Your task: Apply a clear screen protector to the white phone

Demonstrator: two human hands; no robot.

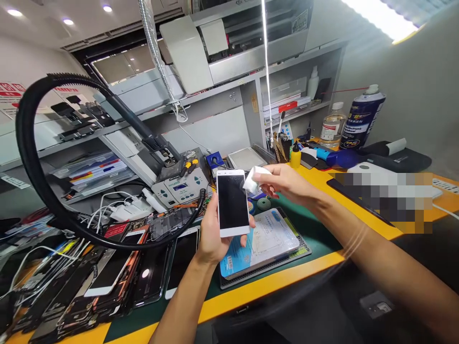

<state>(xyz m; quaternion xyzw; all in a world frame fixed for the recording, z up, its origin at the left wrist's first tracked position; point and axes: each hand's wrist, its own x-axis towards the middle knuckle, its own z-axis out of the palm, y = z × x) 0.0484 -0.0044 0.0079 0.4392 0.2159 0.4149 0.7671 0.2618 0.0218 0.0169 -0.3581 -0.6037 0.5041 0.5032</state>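
Note:
A white phone with a dark screen is held upright by my left hand, whose fingers wrap round it from behind. My right hand pinches a crumpled white cloth or tissue close to the upper right edge of the phone; whether the cloth touches the screen is hard to tell. Below the phone, a blue and white box lies on a dark tray on the green mat.
Many phones and parts cover the left of the bench, under a looping black hose. Behind stands a soldering or hot-air station. A yellow bottle, a clear bottle and a blue spray can stand at the right rear.

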